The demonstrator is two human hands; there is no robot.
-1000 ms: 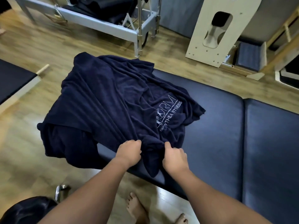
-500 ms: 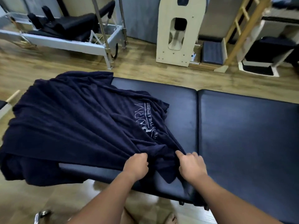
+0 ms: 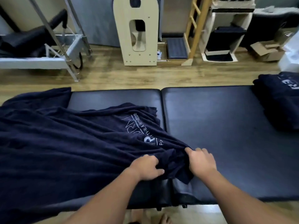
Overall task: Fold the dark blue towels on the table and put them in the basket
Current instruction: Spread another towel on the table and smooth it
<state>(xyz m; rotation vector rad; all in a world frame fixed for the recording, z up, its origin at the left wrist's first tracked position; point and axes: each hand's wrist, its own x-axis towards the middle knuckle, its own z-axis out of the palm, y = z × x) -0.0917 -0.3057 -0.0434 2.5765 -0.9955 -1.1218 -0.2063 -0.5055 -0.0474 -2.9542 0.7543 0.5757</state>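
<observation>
Both hands grip bunched cloth of the same dark blue towel (image 3: 68,143) at the near edge of the surface (image 3: 218,130). The left hand (image 3: 146,168) has its fingers curled into the folds; the right hand (image 3: 201,161), just beside it, pinches the gathered corner. From there the towel spreads rumpled across the left half of the surface and hangs over its left end, white lettering facing up. A second dark blue towel pile (image 3: 279,101) sits at the far right corner, well apart.
</observation>
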